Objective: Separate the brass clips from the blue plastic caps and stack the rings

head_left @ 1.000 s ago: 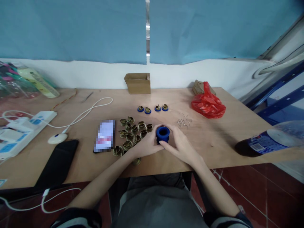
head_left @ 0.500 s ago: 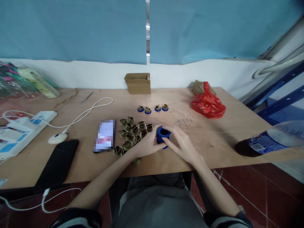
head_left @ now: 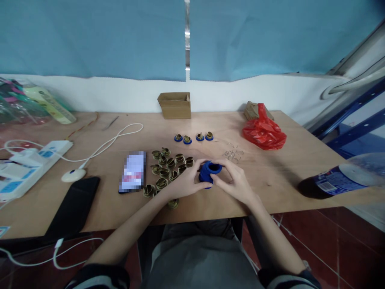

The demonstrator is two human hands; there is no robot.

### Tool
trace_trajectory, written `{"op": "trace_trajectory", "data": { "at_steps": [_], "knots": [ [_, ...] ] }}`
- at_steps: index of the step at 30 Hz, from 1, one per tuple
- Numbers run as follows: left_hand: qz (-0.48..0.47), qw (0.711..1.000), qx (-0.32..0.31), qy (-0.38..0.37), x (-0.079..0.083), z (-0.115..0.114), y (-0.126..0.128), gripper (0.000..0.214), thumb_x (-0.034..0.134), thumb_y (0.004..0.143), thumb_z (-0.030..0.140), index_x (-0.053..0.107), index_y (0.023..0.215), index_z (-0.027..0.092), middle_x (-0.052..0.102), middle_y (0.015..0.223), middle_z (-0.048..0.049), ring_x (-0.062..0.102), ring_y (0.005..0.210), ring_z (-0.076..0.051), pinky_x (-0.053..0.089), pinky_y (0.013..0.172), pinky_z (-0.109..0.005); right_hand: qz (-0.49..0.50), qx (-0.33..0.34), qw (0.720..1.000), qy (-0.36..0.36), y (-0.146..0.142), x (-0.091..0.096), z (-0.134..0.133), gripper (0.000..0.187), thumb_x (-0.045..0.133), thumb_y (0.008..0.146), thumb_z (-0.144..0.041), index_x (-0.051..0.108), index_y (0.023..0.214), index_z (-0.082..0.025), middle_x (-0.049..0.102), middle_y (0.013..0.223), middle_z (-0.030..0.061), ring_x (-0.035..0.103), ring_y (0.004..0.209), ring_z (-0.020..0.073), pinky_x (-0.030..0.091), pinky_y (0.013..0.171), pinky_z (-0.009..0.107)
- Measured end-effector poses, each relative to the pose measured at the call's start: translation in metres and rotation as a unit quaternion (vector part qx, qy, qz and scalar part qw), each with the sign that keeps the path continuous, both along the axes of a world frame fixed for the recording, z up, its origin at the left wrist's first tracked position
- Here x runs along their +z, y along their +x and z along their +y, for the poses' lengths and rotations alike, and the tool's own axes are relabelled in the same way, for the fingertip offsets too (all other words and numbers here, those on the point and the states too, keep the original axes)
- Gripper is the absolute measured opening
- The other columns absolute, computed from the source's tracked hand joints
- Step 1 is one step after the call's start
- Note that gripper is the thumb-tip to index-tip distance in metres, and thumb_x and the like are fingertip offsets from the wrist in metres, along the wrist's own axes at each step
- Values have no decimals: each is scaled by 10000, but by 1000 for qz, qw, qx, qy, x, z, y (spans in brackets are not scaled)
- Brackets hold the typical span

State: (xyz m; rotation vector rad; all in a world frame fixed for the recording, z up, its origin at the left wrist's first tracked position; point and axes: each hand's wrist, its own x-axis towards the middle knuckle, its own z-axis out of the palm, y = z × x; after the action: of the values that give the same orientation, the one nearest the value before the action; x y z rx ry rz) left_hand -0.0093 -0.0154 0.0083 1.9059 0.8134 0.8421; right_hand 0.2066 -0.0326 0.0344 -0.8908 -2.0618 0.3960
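Between my two hands is a hollow blue cylindrical piece (head_left: pixel 206 173) with a thick rim and a dark round opening. Its upper ring leans to the right. My left hand (head_left: pixel 190 179) is closed around the left side of the lower part, thumb at the front. On the right, my right hand (head_left: pixel 231 179) grips the rim between thumb and fingers. Several brass-coloured round fittings (head_left: pixel 164 172) with upright tabs lie left of my left hand. Beyond the hands sit several similar fittings on blue rings (head_left: pixel 187 139). Thin metal rings (head_left: pixel 231 154) lie just past my right hand.
On the wooden table are a lit phone (head_left: pixel 132 172), a black phone (head_left: pixel 73 206), a white power strip (head_left: pixel 33 168) and a white cable. A cardboard box (head_left: pixel 175 106) stands against the wall. At right are a red plastic bag (head_left: pixel 264 133) and a lying drink bottle (head_left: pixel 339 178).
The top ring of the blue piece has shifted and tilted to the right, along with my right hand. My left hand stays nearly in place on the lower part.
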Motion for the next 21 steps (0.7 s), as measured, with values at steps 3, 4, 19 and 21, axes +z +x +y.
{"op": "trace_trajectory", "data": {
  "at_steps": [3,4,19,21],
  "knots": [
    [5,1000,-3,6,4,-1,0,592,741,886,342,451,1394,254,604,1379,-128,586,1296,-315,460,1115,-525,5,7,1000,6,3,0,1,284,647,965,-307,589,1234,-237,727,1153,73,714,1050,224,597,932,406],
    [8,1000,-1,10,5,-2,0,564,731,893,335,463,1382,248,610,1362,-125,592,1283,-308,463,1110,-516,7,10,1000,8,3,1,2,281,650,963,-304,590,1228,-235,727,1151,73,713,1045,222,597,926,400],
    [-10,999,17,48,10,-3,1,447,656,926,242,495,1342,227,635,1342,-117,645,1212,-266,506,1074,-446,6,24,999,27,5,11,3,238,649,953,-249,600,1186,-239,705,1130,66,689,1012,213,589,900,389],
    [-10,999,22,48,9,-4,1,452,654,928,245,488,1347,227,631,1346,-117,647,1207,-261,512,1066,-438,0,28,999,24,4,12,3,231,647,952,-241,604,1179,-238,698,1122,68,685,1012,216,585,906,388]
  ]
}}
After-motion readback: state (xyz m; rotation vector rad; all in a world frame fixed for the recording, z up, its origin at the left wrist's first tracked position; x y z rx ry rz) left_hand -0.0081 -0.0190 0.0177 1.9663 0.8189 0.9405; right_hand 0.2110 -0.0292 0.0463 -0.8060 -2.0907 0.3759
